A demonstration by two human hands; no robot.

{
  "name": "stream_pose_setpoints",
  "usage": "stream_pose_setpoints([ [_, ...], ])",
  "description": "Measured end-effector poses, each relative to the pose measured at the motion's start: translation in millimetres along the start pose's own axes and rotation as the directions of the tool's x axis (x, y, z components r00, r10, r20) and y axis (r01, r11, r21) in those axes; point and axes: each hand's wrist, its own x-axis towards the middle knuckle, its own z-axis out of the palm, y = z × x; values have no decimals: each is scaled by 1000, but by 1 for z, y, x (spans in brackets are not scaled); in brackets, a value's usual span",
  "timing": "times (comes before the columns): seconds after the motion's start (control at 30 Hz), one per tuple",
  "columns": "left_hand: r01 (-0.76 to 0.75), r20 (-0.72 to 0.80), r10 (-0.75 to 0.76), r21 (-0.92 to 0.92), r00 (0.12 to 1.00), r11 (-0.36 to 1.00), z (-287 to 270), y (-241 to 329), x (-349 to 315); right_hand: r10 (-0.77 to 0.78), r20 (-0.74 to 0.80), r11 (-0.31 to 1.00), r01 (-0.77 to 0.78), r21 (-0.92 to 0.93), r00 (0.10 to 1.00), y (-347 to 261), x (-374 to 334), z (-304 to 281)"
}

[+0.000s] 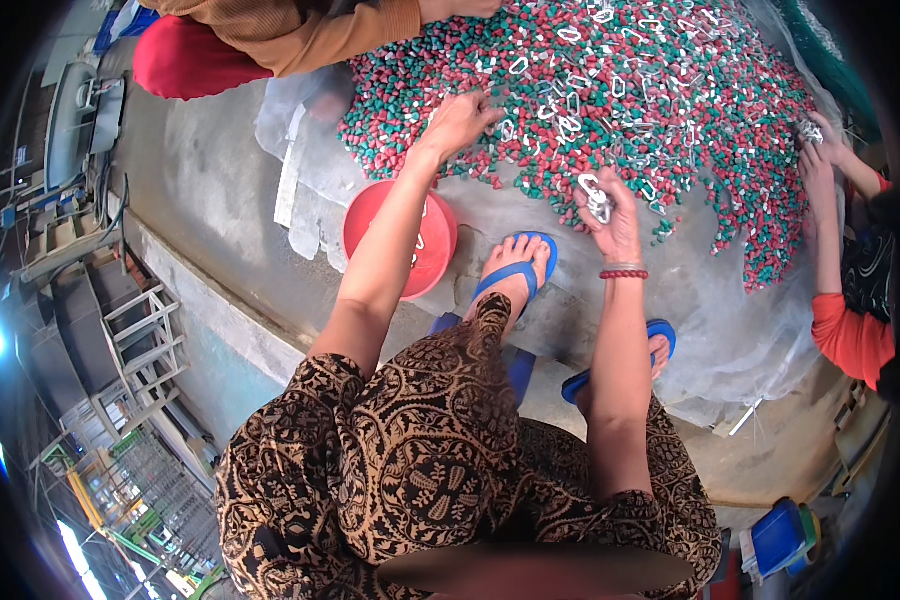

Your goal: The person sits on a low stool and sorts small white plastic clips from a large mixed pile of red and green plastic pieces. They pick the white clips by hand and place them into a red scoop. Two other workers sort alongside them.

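A wide pile of small red, green and white pieces [660,130] lies ahead, with white oval links [618,88] scattered through it. My left hand [460,122] reaches to the pile's near left part, its fingers bent together at the pieces; whatever is between them is too small to make out. Several white, shiny oval links [597,200] are bunched in my right hand [615,222], closed round them just above the near edge of the pile. Below my left forearm stands a red bucket [432,255] with a few white links inside.
Clear plastic sheeting [715,325] lies under the pile. A co-worker in a brown sleeve [330,42] reaches in at the far left; another person's hands [823,165] work at the right edge. My sandalled feet [515,268] are close in front. Metal racks [148,335] stand left.
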Motion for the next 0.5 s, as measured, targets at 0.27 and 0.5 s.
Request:
stream_pose_setpoints([
  [0.27,-42,21,45,-128,999,991,14,-3,0,-3,112,991,18,-132,994,-46,19,19],
  [0.5,-40,72,67,-333,995,942,2,7,0,-320,136,-443,-21,-896,938,-17,86,42],
])
